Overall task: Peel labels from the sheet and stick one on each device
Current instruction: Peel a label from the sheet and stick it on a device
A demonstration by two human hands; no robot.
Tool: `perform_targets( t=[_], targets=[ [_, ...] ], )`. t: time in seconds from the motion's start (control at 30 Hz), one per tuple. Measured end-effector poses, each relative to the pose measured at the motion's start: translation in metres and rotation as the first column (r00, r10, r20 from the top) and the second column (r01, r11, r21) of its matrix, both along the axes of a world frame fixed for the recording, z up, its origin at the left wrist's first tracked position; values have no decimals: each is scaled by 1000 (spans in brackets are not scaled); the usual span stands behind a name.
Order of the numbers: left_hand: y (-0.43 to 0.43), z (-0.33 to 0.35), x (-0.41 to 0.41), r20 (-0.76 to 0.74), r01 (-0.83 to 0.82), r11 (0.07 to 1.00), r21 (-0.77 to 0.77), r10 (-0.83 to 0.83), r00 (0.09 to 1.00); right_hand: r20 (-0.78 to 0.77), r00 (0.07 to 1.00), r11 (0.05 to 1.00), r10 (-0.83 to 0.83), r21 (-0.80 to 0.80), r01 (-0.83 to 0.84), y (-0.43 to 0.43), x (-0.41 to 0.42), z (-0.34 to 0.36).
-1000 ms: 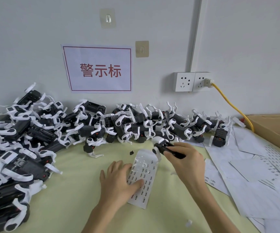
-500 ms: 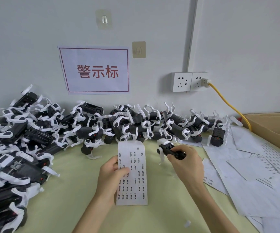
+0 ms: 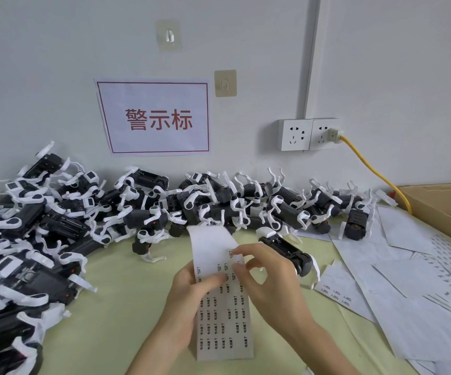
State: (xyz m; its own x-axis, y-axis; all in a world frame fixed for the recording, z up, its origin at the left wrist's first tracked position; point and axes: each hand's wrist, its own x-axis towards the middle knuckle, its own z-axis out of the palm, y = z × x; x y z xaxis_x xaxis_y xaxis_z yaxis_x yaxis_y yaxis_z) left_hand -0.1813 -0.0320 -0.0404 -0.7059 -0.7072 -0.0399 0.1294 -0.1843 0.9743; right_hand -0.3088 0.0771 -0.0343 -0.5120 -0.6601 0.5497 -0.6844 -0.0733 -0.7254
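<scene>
I hold the label sheet [image 3: 220, 288] up off the table [image 3: 116, 307] in my left hand [image 3: 189, 301], thumb curled over its left edge and fingers behind it, so that grip is closed on the paper. My right hand [image 3: 270, 282] is at the sheet's upper printed rows, fingertips [image 3: 236, 251] pinching at one label near the right edge; I judge I am lifting it free, though I cannot tell whether it has come off the backing. That same hand seems also to keep the device [image 3: 286, 250] I am working on tucked against its far side, black body with a white end cap, but whether it rests in my palm or lies on the table just behind my knuckles is hidden. As for progress, the top part of the sheet is blank where labels have gone, and many rows are left below. A big heap of devices [image 3: 89, 212] runs along the wall and piles up to my left; I cannot read from here which of them already carry a label, so I would judge a great deal is left. To my right lie spent backing sheets [image 3: 408, 280], which suggests plenty has been done, and a cardboard box [image 3: 440, 204] sits at the table's far right corner.
</scene>
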Motion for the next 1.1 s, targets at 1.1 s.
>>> perform_targets(
  t=[1.1],
  targets=[
    [11,-3,-2,141,46,896,-441,19,990,-87,996,998,-28,54,32,5,-21,4]
  ],
)
